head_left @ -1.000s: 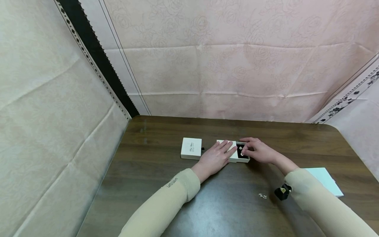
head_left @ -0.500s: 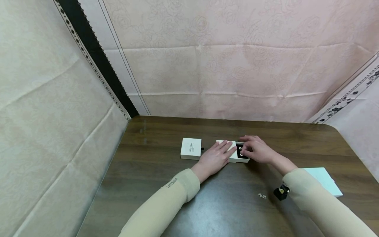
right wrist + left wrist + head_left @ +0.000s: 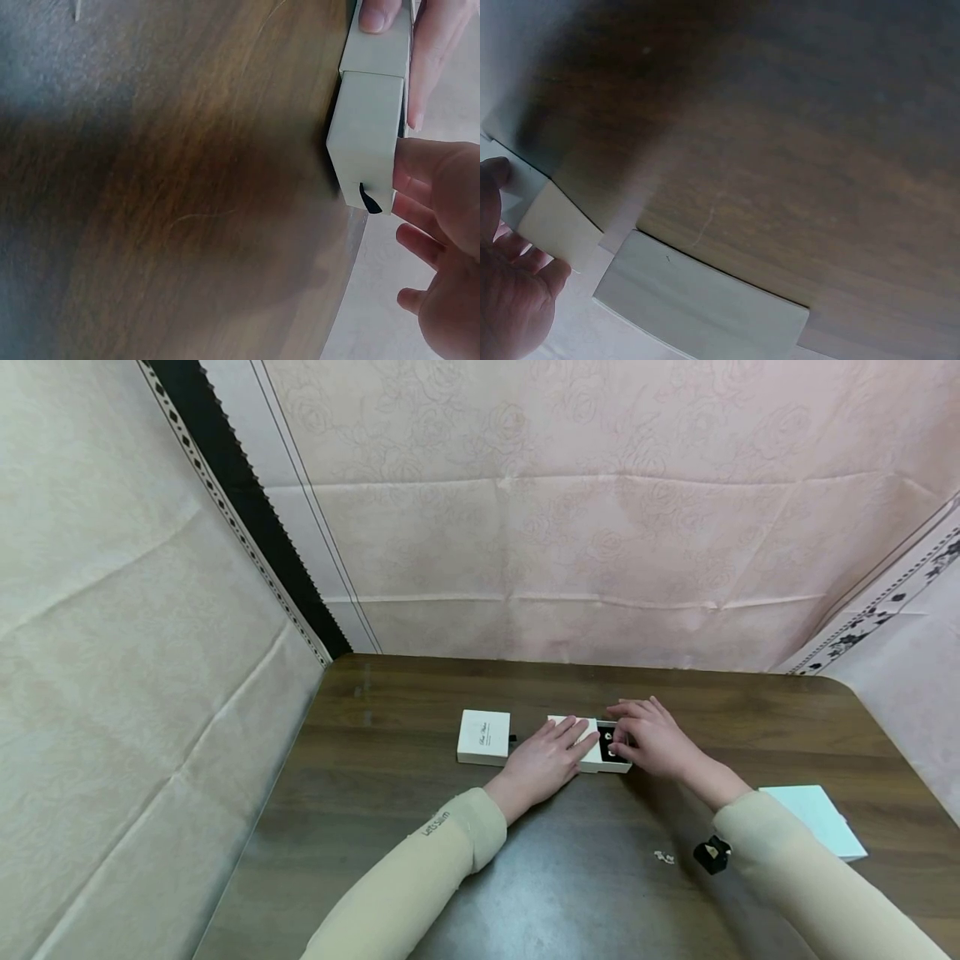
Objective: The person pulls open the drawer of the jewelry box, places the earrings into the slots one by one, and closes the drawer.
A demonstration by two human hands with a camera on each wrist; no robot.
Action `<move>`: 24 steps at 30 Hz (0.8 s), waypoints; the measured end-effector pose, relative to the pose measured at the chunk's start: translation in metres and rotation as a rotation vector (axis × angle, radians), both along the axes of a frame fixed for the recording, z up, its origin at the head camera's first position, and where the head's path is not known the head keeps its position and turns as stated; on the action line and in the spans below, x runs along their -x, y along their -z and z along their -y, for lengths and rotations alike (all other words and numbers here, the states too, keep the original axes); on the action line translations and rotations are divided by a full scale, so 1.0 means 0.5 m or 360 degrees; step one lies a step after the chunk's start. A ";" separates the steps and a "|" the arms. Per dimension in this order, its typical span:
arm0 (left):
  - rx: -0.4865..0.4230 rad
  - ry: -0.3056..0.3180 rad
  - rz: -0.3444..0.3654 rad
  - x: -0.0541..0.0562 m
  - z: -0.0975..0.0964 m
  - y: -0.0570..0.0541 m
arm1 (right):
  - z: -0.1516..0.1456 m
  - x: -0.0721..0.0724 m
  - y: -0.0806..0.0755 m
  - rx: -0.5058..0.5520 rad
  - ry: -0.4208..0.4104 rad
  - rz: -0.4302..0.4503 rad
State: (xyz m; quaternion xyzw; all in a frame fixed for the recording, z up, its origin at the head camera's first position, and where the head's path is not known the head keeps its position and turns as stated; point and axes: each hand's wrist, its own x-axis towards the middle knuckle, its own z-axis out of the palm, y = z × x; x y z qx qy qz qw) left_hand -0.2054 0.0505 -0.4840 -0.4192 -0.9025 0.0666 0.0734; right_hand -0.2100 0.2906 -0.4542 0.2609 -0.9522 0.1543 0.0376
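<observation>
A white jewelry box with its drawer pulled out to the right is on the wooden table. My left hand holds it, fingers spread over the top and thumb on the front face, as the right wrist view shows. The drawer has a black insert bearing small silvery earrings. My right hand has its thumb and forefinger brought together over this insert, pinching at the lower earring; the fingertips partly hide it. In the right wrist view a black pull tab hangs from the drawer's end.
A second white box with dark lettering stands left of the hands. Small silvery pieces lie near the right forearm, beside a black wrist camera. A pale turquoise flat item lies to the right, partly under the sleeve.
My right hand shifts slightly away and its fingers rise a little, while thumb and forefinger stay over the insert. My left hand and both boxes hold their places.
</observation>
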 end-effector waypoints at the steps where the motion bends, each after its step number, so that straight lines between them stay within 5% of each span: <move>1: 0.0003 0.0000 0.0002 0.000 0.000 0.000 | 0.000 -0.001 0.000 -0.0001 -0.0002 -0.0011; 24: -0.0015 -0.0009 0.0029 -0.001 -0.002 -0.002 | -0.023 -0.024 -0.064 0.0194 0.0041 0.0041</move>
